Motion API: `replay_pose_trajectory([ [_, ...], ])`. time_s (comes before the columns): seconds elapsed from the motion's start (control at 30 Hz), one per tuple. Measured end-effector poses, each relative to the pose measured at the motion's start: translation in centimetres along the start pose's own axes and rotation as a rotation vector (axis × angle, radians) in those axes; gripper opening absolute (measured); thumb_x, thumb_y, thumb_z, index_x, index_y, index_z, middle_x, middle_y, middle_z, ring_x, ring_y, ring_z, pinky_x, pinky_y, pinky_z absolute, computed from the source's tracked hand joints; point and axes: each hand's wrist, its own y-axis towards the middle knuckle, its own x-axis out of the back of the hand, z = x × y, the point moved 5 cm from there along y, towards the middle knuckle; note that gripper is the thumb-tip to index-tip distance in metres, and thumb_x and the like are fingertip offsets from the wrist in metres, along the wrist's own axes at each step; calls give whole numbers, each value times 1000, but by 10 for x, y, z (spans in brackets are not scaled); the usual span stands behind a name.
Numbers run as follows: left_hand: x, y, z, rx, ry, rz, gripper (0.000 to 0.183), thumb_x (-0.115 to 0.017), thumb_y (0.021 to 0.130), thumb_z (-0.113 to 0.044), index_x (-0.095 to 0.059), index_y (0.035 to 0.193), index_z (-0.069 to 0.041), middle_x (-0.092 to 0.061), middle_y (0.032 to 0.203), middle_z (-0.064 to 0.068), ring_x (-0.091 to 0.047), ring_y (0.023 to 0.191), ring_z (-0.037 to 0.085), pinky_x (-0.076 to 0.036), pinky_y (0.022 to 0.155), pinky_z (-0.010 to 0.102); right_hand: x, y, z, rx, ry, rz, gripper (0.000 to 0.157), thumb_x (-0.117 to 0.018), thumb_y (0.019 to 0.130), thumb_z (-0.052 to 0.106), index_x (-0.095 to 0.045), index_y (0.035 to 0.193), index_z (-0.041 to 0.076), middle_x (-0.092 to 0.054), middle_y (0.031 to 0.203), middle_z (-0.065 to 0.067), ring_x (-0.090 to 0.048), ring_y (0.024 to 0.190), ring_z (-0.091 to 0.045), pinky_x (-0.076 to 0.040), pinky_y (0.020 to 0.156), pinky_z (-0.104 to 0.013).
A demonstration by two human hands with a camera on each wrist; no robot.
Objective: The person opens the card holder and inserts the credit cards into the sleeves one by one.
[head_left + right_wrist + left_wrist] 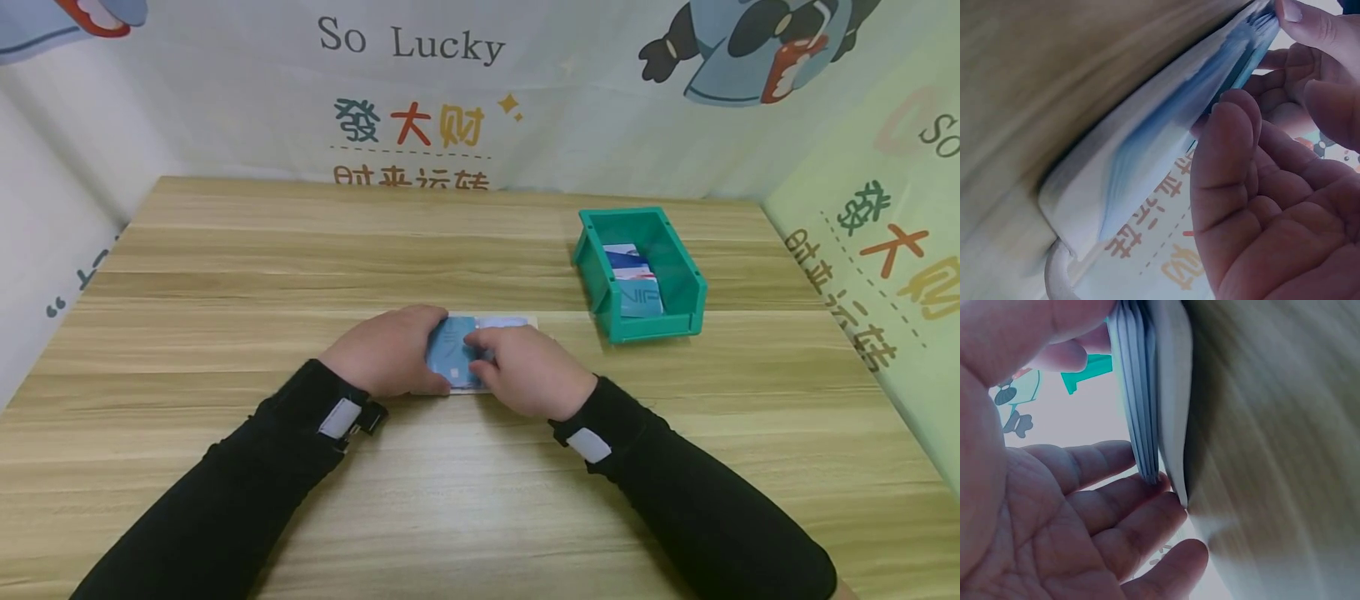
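Wood-grain across the tabletop [420, 517]; beyond, to the right, green plastic in the bin [658, 327]. At centre, gripped edge to edge by the left hand [390, 352], touched by the loose right hand [528, 371]: pale card holder [1175, 381], blue cards [450, 346] within. Probably light, bendy, slippery; best pinched by opposite edges.

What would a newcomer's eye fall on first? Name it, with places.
Probably the green bin, bright at the far right of the wooden table, with cards inside. Next, two black sleeves lead to mid-table, where the left hand holds a blue-topped stack and the right hand has its fingertips over it. Behind, large "So Lucky" lettering stands out on the white backdrop.
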Motion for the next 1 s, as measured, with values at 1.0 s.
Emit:
replay_pose_trajectory([
  [1.0, -1, -2, -3, 29, 29, 4, 92, -77, 69, -51, -40, 138, -2, -49, 130, 10, -46, 103, 22, -41, 93, 42, 82, -23, -30, -113, -14, -340, 24, -58, 93, 22, -63, 112, 9, -66, 94, -2, -55, 77, -11, -51, 65, -32],
])
